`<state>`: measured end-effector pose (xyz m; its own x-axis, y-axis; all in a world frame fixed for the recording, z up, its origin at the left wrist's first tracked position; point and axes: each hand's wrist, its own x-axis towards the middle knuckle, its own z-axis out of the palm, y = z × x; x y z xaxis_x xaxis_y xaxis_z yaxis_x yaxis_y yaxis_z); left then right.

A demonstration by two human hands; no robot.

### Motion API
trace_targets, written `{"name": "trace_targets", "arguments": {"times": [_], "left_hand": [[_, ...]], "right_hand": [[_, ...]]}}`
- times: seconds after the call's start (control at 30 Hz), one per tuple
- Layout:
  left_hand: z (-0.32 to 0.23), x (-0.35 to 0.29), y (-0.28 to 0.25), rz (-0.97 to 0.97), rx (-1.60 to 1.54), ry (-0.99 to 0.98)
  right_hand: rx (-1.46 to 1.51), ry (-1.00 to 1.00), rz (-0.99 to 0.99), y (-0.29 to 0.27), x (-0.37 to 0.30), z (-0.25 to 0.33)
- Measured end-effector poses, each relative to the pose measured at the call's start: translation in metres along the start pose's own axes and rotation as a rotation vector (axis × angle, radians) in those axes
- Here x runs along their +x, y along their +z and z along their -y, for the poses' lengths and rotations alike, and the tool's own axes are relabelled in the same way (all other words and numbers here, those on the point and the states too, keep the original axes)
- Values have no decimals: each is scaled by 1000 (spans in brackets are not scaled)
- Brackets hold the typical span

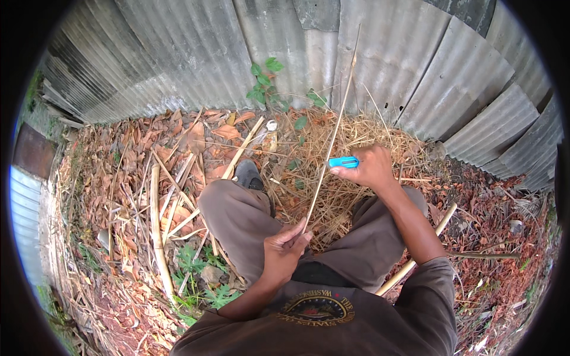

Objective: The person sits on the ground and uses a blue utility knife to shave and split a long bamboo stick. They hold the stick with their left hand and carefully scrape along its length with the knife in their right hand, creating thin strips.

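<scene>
My left hand point(285, 244) is closed around the lower end of a long, thin, pale stick point(336, 132), which looks like a bamboo strip. The stick slants up and away to the right, its far tip in front of the metal fence. Higher up and to the right, my right hand point(369, 168) grips a blue-handled cutter knife point(344, 162). The knife's front end meets the stick about midway along it; its blade is too small to make out. Both hands are over the gap between my bent knees.
Corrugated metal sheets point(196, 53) form a fence ahead. Straw-like shavings point(332, 196) lie between my feet. A thick bamboo pole point(157, 225) and dry leaves are on the left. Another pole point(445, 219) lies at right, by my thigh. A green plant point(261, 83) grows against the fence.
</scene>
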<state>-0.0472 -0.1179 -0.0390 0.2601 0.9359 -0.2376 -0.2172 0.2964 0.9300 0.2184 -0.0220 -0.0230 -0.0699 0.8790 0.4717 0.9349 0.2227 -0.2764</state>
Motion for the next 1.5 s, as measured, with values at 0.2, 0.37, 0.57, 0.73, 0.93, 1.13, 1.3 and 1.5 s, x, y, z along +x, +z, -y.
{"name": "trace_targets", "arguments": {"times": [0.2,0.37,0.57,0.73,0.93,1.13,1.3,1.5], "left_hand": [[3,-9,-3,57,63,36],[11,-32,-12,119,86,1],[7,-27,-10,35,81,22],[7,-45,-21,152,143,-32],[6,-59,-36,177,123,-65],[-18,-68,-54,152,251,-167],[-18,-104,-88,50,267,-348],[-7,-64,-88,-135,21,-306]], "right_hand": [[-61,157,-70,3,13,-13],[-116,337,28,-20,24,-40],[4,36,100,6,-4,-7],[-246,492,79,-28,37,-64],[-331,506,2,-32,29,-91],[-328,598,-29,-40,31,-89],[-148,1113,-200,-74,22,-166],[-258,830,300,-37,9,-113]]}}
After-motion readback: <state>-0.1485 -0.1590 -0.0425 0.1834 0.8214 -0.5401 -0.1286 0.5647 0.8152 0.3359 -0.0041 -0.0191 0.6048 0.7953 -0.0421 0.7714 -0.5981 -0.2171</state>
